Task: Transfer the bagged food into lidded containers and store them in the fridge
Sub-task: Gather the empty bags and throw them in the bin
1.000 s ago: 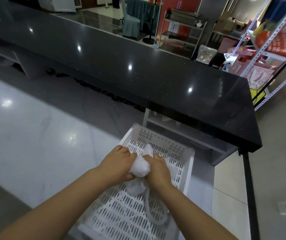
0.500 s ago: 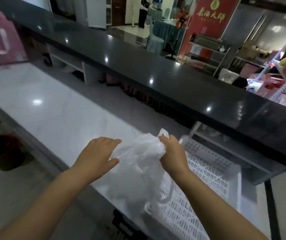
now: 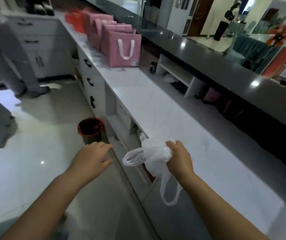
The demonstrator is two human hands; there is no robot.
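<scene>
A crumpled white plastic bag (image 3: pixel 153 155) is bunched up in my right hand (image 3: pixel 178 157), which grips it above the front edge of the white marble counter (image 3: pixel 182 122). The bag's handle loops hang loose below and to the left of the fist. My left hand (image 3: pixel 91 157) is off the bag, fingers relaxed and spread, held over the floor to the left of the counter. No food and no lidded container is in view.
A dark bin with a red liner (image 3: pixel 90 129) stands on the floor against the counter's cabinets. Pink gift bags (image 3: pixel 121 47) line the counter's far end. A raised black bar top (image 3: pixel 225 66) runs along the right. A person's legs (image 3: pixel 15 66) are at far left.
My view has swung left, away from the white crate. My left hand let go of the bag and moved left; my right hand now holds the bag alone, bunched tighter.
</scene>
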